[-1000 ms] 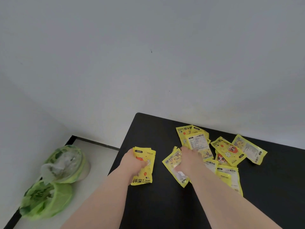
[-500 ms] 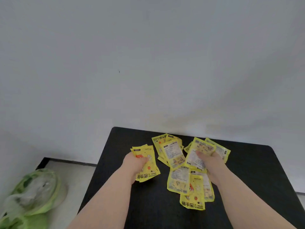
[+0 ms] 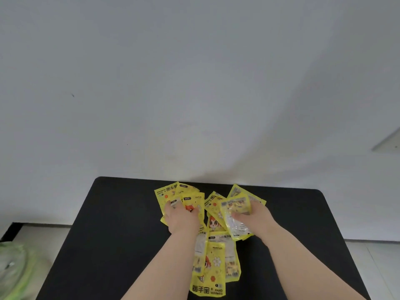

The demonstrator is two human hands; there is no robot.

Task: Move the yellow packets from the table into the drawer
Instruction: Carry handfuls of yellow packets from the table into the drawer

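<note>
Several yellow hand-warmer packets lie heaped in the middle of a black table (image 3: 104, 234). My left hand (image 3: 181, 217) grips a small fan of packets (image 3: 190, 202) at the heap's left side. My right hand (image 3: 253, 217) holds a packet (image 3: 236, 215) with its printed back facing me, at the heap's right side. More loose packets (image 3: 214, 265) lie between my forearms, closer to me. No drawer shows in this view.
A white wall rises just behind the table. On the floor at the lower left sits a green and clear plastic bag (image 3: 10, 269). A pale ledge (image 3: 387, 141) juts in at the right edge. Floor tiles show past the table's right side.
My left hand has shifted right with its packets toward the heap. My right hand keeps its packet and has drawn nearer. The view has panned left to right, centring the table.
</note>
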